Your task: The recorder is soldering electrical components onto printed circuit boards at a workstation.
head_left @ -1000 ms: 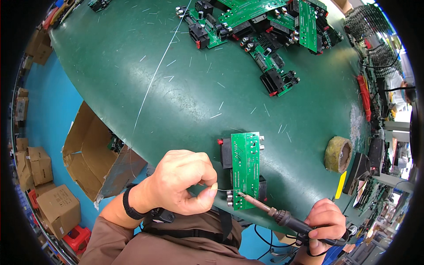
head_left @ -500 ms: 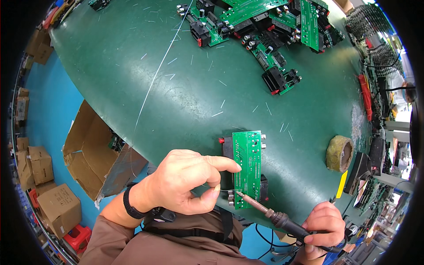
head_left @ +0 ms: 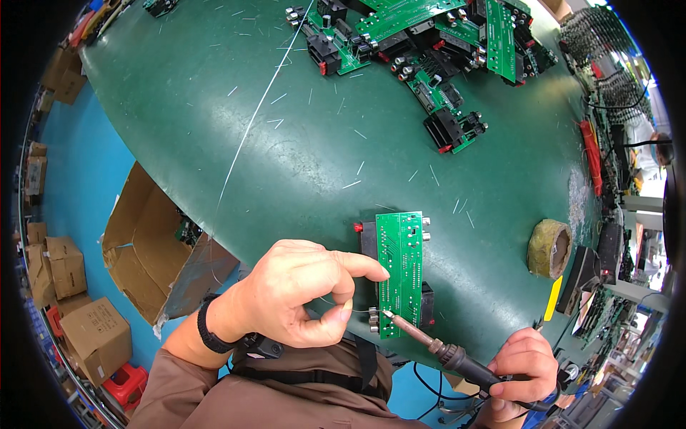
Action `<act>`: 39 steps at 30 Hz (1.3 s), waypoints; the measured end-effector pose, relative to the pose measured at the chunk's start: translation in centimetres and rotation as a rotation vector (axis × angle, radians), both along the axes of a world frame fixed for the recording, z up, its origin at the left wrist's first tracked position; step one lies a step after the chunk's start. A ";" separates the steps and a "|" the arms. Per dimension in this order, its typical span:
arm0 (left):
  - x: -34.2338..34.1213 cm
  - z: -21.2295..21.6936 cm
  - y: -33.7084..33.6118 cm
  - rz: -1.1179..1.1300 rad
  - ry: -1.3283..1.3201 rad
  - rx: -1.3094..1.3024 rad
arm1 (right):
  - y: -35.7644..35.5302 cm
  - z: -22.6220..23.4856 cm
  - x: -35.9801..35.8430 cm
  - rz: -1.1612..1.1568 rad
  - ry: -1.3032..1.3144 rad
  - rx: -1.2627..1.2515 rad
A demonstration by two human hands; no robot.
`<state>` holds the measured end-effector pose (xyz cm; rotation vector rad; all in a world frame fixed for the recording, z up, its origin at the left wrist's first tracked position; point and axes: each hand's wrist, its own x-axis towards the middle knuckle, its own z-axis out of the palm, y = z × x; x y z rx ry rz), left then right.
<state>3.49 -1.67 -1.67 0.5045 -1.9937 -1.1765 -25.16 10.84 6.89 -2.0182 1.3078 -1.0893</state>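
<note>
Head view looks down on one green worktable (head_left: 300,143), which fills most of the frame, with short clipped wire ends scattered over it. One open cardboard box (head_left: 153,250) stands at its left edge, and at least four closed cartons (head_left: 96,336) sit on the blue floor beyond. One heap of green circuit boards with black connectors (head_left: 421,50) lies at the far side of the table; how many boards it holds cannot be told. One single green circuit board (head_left: 399,282) lies solder side up at the near edge, in front of the person. One roll of yellowish tape (head_left: 549,248) stands to its right, well apart. One soldering iron (head_left: 443,349) slants up from the lower right, its tip on the near end of the single board. The left hand (head_left: 300,293) is curled narrow, its forefinger stretched to the board's left edge and its thumb and another finger pinching a thin solder wire (head_left: 325,302) just beside the iron's tip. The right hand (head_left: 525,365) is closed around the iron's dark handle.
</note>
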 end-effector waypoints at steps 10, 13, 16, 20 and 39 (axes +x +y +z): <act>0.0 0.0 0.0 0.010 0.013 0.000 | 0.5 -0.8 -1.0 0.067 -0.037 -0.035; -0.3 0.2 0.0 0.021 0.003 -0.008 | 0.7 -0.8 -1.1 0.051 -0.051 -0.044; -0.4 0.2 0.0 0.034 0.026 -0.005 | 0.6 -0.7 -1.2 0.055 -0.041 -0.027; -0.6 0.1 0.0 0.036 0.043 -0.010 | 0.5 -0.3 -0.3 0.010 -0.054 -0.002; -0.4 0.2 0.2 0.039 0.005 0.010 | 0.7 -0.6 -0.2 0.000 -0.048 -0.021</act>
